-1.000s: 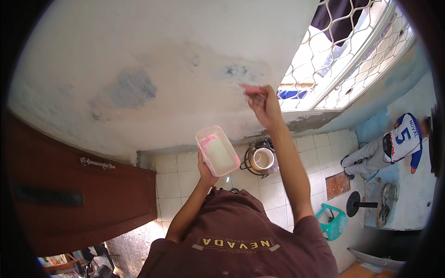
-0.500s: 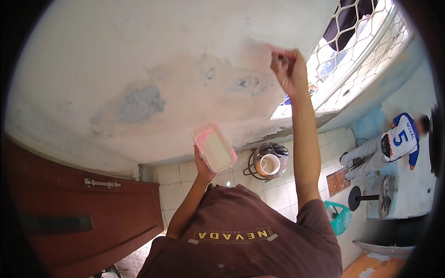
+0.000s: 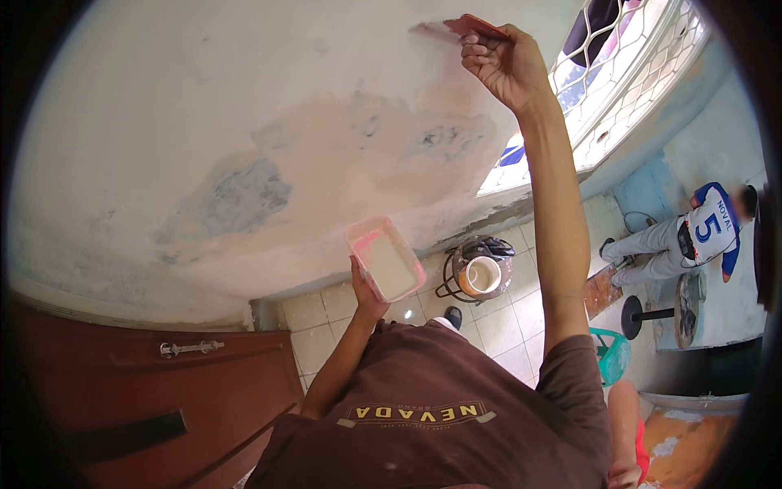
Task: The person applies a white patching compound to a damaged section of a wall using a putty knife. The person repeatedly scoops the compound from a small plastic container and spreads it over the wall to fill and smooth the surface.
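My right hand is raised high and closed on a reddish-brown, flat putty scraper. The scraper's edge is at the wall, beside a smeared darker streak. Lower down, my left hand grips the side of a pink-rimmed rectangular plastic tub. Whitish paste covers the inside of the tub. Between the hands, the wall carries rough grey patches and a pale beige smoothed area.
A grilled window adjoins the wall at right. A stool below holds a white-and-orange bucket. A teal plastic stool, a person and another person's arm are at right; a brown door is at lower left.
My right hand has moved upward along the wall, and the scraper now shows clearly. My left hand with the tub has shifted slightly right. Another person's arm has appeared at lower right.
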Demonstrator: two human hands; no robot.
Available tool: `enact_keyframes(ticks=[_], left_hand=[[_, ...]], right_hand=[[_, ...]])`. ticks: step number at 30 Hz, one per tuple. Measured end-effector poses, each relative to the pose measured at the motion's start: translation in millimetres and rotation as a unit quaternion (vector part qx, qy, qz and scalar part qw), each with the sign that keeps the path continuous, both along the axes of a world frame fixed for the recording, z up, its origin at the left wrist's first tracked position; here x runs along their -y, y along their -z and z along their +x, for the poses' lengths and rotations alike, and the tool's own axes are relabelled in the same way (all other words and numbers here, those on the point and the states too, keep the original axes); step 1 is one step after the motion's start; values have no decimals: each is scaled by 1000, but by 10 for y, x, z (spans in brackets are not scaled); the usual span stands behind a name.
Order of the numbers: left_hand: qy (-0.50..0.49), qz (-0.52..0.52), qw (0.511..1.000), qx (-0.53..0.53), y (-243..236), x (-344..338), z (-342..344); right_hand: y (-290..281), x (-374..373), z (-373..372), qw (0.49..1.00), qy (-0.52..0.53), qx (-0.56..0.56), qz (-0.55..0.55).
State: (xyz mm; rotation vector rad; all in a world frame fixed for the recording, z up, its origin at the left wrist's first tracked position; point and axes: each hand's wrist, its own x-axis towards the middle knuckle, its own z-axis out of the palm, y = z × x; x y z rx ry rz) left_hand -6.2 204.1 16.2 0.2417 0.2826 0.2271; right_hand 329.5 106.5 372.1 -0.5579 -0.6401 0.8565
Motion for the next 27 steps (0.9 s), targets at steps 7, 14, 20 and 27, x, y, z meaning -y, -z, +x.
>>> enact_keyframes(ticks=[7,14,20,27], left_hand=[[-13,-9,1000,8,-109,72,288],[-35,0,999,15,-71,136,247],[-55,6,998,-12,-47,146,187],[-65,7,998,-17,-75,150,194]], right_hand=[[833,234,-508,969,174,-63,-163],[900,-116,-7,976,75,-149,-141],[110,105,59,997,16,-77,-13],[959,398,-266,980,152,-90,-93]])
